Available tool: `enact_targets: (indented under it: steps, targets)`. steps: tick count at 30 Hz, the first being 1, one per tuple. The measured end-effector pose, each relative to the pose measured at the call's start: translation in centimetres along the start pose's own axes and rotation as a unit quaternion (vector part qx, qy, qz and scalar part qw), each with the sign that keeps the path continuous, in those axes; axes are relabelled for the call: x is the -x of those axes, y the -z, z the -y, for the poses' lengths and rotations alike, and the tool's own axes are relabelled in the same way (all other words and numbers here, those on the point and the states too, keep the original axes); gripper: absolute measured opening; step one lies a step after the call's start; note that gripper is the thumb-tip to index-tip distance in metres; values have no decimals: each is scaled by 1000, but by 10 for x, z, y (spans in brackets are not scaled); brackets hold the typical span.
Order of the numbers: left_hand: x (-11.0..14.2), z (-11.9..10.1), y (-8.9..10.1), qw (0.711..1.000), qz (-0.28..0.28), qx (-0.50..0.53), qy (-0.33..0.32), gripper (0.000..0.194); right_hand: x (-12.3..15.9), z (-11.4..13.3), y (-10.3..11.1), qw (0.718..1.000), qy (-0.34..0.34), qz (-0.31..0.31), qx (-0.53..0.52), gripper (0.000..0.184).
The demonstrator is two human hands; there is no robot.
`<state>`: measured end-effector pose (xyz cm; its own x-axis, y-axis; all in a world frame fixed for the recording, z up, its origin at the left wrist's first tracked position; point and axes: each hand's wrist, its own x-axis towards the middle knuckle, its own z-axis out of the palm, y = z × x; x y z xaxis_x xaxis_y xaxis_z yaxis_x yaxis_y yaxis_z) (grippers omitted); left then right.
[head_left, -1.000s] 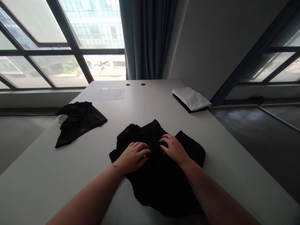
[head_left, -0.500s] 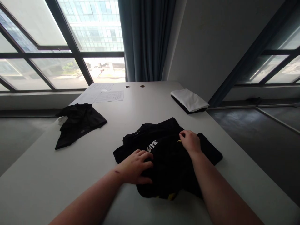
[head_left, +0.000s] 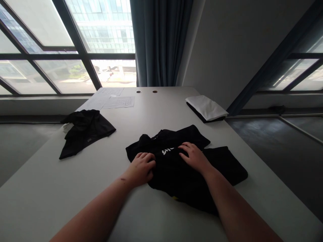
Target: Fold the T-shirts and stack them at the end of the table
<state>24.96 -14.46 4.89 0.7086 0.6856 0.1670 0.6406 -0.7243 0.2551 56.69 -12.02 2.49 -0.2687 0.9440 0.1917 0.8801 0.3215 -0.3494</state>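
Roughly, the black shirt [head_left: 184, 174] lies loosely spread on the worktop [head_left: 156, 112], with white lettering [head_left: 164, 152] as landmark. Long axis of the cloth slants from far left of the lettering to near right of it; the broader spread is on the right side.

Left hand [head_left: 141, 167]: just left of the lettering, at the shirt's left edge, fingers curled on the cloth; cannot tell whether it pinches any. Right hand [head_left: 195, 157]: just right of the lettering, fingers parted and resting lightly on the fabric, apparently ungripped. Both are near; right fingertips look slightly nearer the lettering. Yellow patch [head_left: 174, 198] at the hem on its near side.

Around it: dark garment [head_left: 87, 129], crumpled, well left; folded white cloth [head_left: 207, 108], beyond and right; papers [head_left: 121, 102], beyond and left.
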Motion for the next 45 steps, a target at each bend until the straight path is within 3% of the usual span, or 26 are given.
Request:
enact_targets:
  steps: [5,10,15,17,19,21,22,24,25,26,30,32,38,45]
  targets:
    - [-1,21,4,984,-18,-71,162,13,0,-7,5,998,-45,-6,44,34]
    - [4,46,9,956,-29,-119,267,20,11,-5,15,991,-83,27,98,44]
    - [20,92,21,878,-139,-184,420,25,19,11,26,985,-110,87,101,41]
    - [23,102,26,858,-160,-190,450,27,18,19,31,984,-109,111,83,35]
    - [21,99,29,864,-158,-188,438,31,17,28,38,985,-94,136,41,27]
    - [15,84,27,899,-142,-179,375,34,17,36,47,972,-73,213,-59,23]
    - [11,73,24,920,-132,-168,329,35,19,39,52,949,-64,278,-130,24]
    - [4,48,13,958,-109,-131,233,33,21,44,58,872,-52,402,-276,32]
    - [1,37,6,970,-97,-110,196,32,22,46,58,842,-49,427,-325,35]
    - [-1,27,-2,977,-86,-92,172,33,21,47,57,838,-47,417,-347,35]
    - [-2,8,-23,984,-52,-65,156,49,12,41,38,957,-44,196,-210,19]
    - [-1,10,-24,985,-33,-57,161,52,8,33,26,983,-51,125,-122,16]
    - [-3,17,-16,984,-4,-38,174,56,6,3,7,997,-75,25,9,30]
    - [-1,22,-13,995,-11,-17,102,44,5,-21,-10,992,-97,-34,72,46]
